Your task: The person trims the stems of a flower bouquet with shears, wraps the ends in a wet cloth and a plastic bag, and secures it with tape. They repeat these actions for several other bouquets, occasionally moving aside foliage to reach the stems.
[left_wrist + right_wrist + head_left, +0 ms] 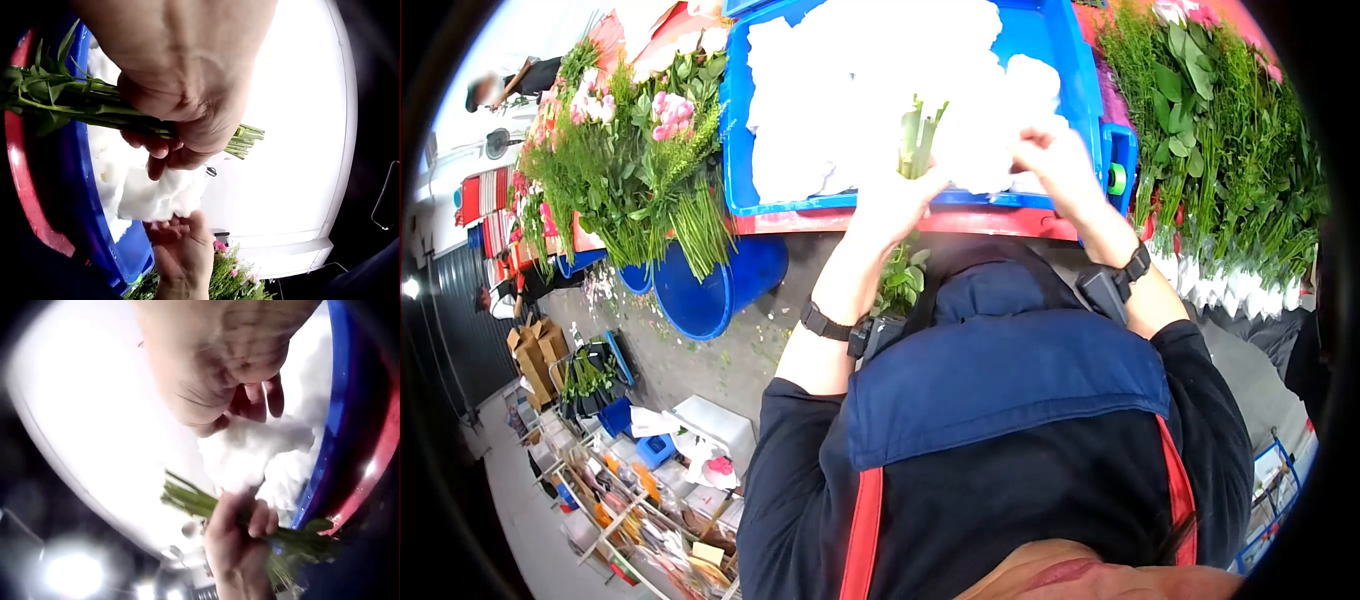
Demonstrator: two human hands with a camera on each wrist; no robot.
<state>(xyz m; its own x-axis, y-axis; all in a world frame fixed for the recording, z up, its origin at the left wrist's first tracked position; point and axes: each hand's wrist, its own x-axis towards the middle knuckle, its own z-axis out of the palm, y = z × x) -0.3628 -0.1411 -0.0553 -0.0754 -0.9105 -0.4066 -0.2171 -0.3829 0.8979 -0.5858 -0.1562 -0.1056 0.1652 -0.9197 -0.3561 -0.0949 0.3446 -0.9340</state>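
Observation:
My left hand (892, 208) grips a bundle of green flower stems (917, 145), their cut ends pointing away from me and the leaves (903, 280) hanging toward my body. A soft white wad of cotton wool (240, 453) stretches between my two hands. My right hand (1062, 172) pinches its far side with thumb and fingers, as the right wrist view shows. In the left wrist view the left fingertips (159, 161) are right at the wad's upper edge. Below both hands lies a blue tray (1090, 90) heaped with more white wads (795, 150).
Bunches of greenery with pink flowers (670, 115) lie to the left, and bunches with white-wrapped stem ends (1235, 285) to the right. A blue bucket (695, 290) stands below on the left. The tray sits on a red-edged table (1010, 222). Behind are loaded shelves (625, 520).

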